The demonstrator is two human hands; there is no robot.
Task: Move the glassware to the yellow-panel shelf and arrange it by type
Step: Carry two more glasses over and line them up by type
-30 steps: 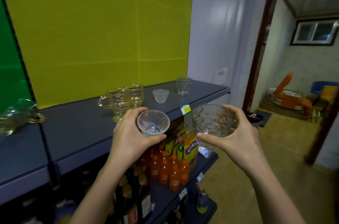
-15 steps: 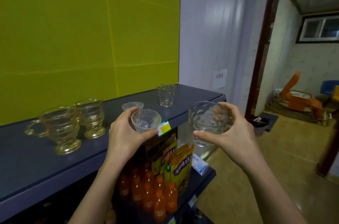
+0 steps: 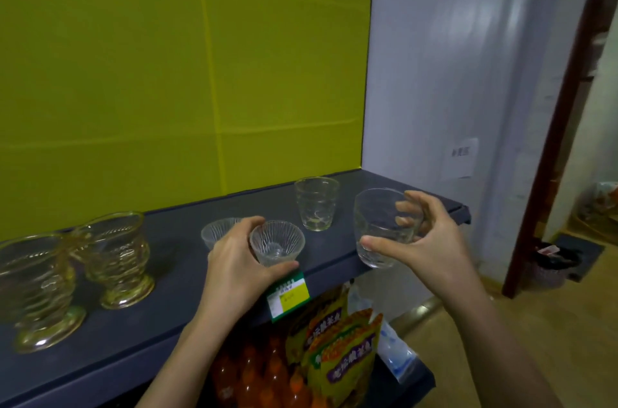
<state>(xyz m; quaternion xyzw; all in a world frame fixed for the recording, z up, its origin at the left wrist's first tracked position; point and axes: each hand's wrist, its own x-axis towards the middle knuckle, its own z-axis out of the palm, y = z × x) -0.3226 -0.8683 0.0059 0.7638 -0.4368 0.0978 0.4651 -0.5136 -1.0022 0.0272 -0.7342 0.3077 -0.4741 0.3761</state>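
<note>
My left hand (image 3: 234, 269) grips a small ribbed glass bowl (image 3: 277, 245) just above the front of the dark shelf (image 3: 174, 300) under the yellow panel (image 3: 167, 73). A matching ribbed bowl (image 3: 217, 232) stands on the shelf right behind it, partly hidden by my fingers. My right hand (image 3: 424, 240) holds a clear dimpled tumbler (image 3: 381, 228) over the shelf's right front edge. Another clear tumbler (image 3: 316, 203) stands upright further back. Two amber footed cups, one (image 3: 117, 257) and a nearer one (image 3: 36, 290), stand at the left.
A green-yellow price tag (image 3: 289, 295) hangs on the shelf's front edge. Below are orange drink bottles (image 3: 267, 374) and snack packets (image 3: 341, 340). A white wall (image 3: 451, 73) ends the shelf at the right; beyond it is a dark door frame (image 3: 551, 157).
Both hands have moved forward with their glasses, from in front of the shelf edge to over it. The view has come closer and shifted right.
</note>
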